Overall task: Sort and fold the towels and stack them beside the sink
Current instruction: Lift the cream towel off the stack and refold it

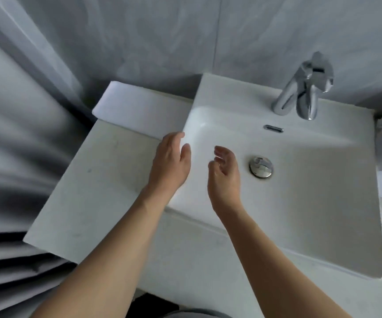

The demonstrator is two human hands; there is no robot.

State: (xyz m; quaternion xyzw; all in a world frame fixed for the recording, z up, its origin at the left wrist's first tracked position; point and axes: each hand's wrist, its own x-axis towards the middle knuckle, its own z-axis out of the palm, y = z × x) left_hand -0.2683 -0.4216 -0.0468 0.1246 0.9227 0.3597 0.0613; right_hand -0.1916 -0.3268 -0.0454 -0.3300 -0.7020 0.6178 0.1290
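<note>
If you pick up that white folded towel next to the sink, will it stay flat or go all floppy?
Probably floppy: the folded towel is soft cloth with rounded edges, so it would likely sag and unfold if lifted by one end. It looks thin, so probably light. Pushed along the smooth countertop, it should slide, not roll, and might bunch up.

**Soft, cool light, slightly smeared**

Even, dim daylight fills the head view, with no hard glare. The basin point(300, 180) holds a soft shadow along its far wall. The tap point(304, 92) shows bright reflections. Edges bend with wide-angle distortion, and the curtain point(13, 134) at left smears into blur.
</note>
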